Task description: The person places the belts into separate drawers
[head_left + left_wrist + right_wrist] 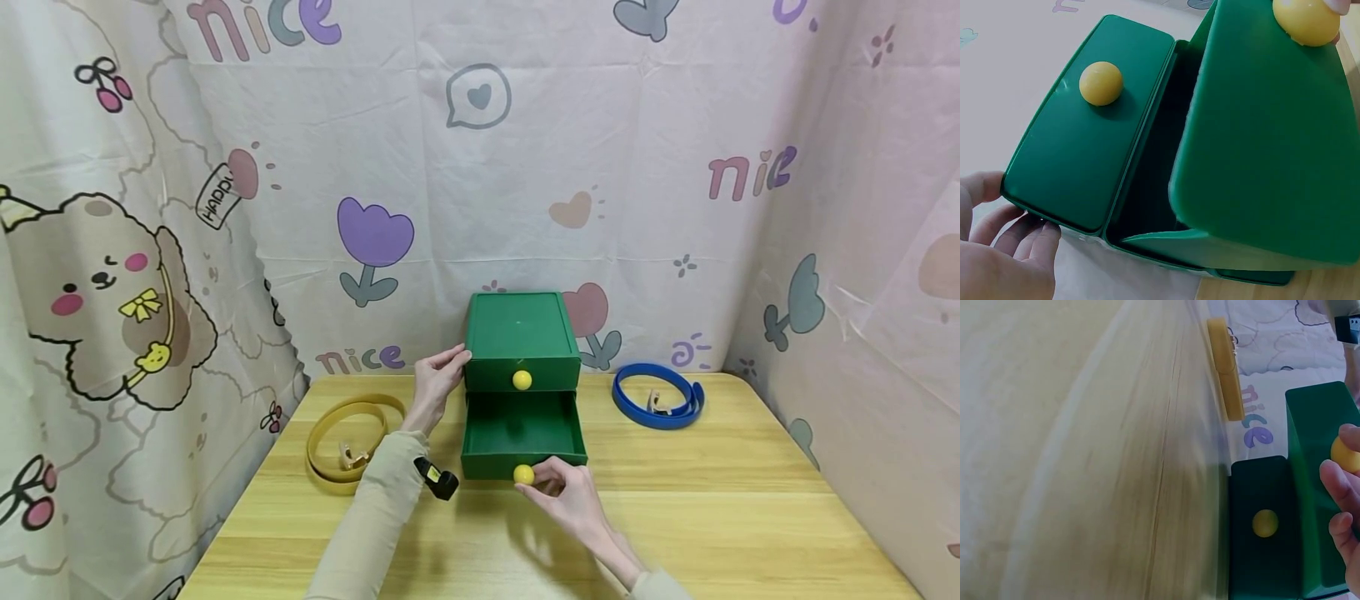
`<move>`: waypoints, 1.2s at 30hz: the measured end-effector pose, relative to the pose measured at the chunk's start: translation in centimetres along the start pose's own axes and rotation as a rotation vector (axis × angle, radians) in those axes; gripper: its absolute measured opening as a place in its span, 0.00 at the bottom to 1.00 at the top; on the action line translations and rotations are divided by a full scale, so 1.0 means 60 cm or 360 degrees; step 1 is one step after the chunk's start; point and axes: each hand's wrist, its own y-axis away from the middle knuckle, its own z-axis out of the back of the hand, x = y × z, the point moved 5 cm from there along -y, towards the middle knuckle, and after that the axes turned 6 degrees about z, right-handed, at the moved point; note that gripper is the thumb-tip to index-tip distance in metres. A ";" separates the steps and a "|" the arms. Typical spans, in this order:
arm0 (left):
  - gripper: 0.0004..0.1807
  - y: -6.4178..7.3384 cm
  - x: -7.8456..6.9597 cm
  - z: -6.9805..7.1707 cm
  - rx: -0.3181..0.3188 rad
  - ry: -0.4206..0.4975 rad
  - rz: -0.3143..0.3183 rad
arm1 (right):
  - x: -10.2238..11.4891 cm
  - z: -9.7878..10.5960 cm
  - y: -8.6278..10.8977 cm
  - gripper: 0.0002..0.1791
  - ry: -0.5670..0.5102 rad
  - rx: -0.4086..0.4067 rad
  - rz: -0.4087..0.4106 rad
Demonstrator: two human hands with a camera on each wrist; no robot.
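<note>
A green drawer cabinet (522,325) with round yellow knobs stands on the table. Its middle drawer (522,425) is pulled out and shows a bare inside, while the top drawer (1079,150) is closed. Below, the closed bottom drawer (1260,562) appears in the right wrist view. My left hand (437,385) holds the cabinet's left side by the top drawer, with thumb and bent fingers at the corner. My right hand (572,500) pinches the middle drawer's yellow knob (523,475) between thumb and fingers.
A coiled yellow belt (318,433) lies left of the cabinet, near my left forearm. To the right is a coiled blue belt (652,423). Printed curtains (487,167) hang behind and on both sides of the wooden table (712,517).
</note>
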 end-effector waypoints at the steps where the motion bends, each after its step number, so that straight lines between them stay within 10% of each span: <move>1: 0.18 0.000 0.000 0.000 -0.0002 0.0002 0.0002 | 0.000 0.000 0.001 0.10 0.0001 0.0000 0.0010; 36: 0.18 0.000 -0.001 0.001 -0.0015 0.0006 -0.0007 | 0.075 0.020 -0.006 0.10 0.0045 0.0035 0.0136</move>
